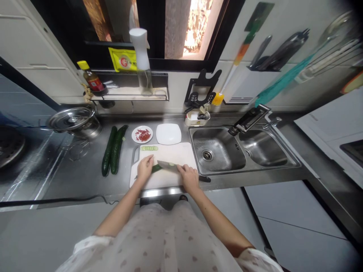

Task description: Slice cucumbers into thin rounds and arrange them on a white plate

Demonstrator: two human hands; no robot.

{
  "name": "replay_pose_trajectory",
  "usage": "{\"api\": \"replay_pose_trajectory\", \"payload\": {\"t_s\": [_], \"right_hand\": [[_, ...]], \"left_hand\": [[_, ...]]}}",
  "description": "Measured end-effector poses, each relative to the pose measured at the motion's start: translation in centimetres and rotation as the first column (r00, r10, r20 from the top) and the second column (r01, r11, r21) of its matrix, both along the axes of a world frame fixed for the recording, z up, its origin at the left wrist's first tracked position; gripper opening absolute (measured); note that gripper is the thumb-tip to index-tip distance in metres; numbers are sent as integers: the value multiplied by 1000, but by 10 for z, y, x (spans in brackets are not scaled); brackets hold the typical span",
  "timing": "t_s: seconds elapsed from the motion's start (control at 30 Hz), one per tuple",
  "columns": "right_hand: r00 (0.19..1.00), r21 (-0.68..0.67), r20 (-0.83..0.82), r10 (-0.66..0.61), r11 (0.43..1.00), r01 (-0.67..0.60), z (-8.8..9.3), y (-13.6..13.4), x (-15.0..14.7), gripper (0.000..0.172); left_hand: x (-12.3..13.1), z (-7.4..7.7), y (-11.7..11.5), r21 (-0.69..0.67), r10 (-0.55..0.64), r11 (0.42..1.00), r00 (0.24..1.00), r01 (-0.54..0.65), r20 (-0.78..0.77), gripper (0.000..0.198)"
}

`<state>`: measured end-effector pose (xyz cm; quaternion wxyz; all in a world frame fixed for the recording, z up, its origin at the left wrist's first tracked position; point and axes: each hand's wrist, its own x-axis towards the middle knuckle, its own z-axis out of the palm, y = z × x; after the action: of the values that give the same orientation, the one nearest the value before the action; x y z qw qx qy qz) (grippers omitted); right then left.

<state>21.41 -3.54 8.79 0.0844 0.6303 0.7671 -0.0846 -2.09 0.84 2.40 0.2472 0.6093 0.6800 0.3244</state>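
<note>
My left hand (145,167) is curled over a piece of green cucumber (156,168) on the white cutting board (170,153), pinning it down. Gripping a knife (167,165), my right hand (188,177) has the blade resting against the cucumber's cut end. The knife's black handle end pokes out to the right of that hand. A cucumber slice sticks to the blade. A row of cut cucumber slices (149,148) lies along the board's far edge.
Two whole cucumbers (113,149) lie left of the board. Behind it sit a small plate of chopped red chilli (142,134) and an empty white plate (168,133). A double sink (241,149) with a faucet is at right; a lidded steel pot (74,121) stands at left.
</note>
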Motion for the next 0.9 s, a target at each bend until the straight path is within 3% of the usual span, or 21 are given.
{"api": "replay_pose_trajectory", "payload": {"t_s": [0.1,0.17,0.3,0.43,0.63,0.77,0.9], "right_hand": [[998,68,-10,59,996,-59,-4,2,4,49],[996,114,-22,92,989,-89,-5,3,4,47],[988,186,-39,146,973,-136,-6,6,2,44],[983,216,-48,178,962,-164,-8,6,2,45],[979,225,-42,201,956,-187,-16,2,6,44],[984,188,-45,172,969,-160,-17,1,11,46],[991,139,-43,127,983,-120,-16,0,18,49]], "left_hand": [[-2,16,12,-37,-48,998,991,53,126,36],[1,28,17,-54,-194,977,968,204,157,35],[15,50,18,-104,-470,869,873,484,130,37],[26,56,17,-144,-544,821,834,552,94,33],[30,48,21,-181,-495,843,862,506,104,18],[28,39,29,-209,-295,923,942,325,160,20],[19,23,49,-239,-83,966,993,101,84,28]]}}
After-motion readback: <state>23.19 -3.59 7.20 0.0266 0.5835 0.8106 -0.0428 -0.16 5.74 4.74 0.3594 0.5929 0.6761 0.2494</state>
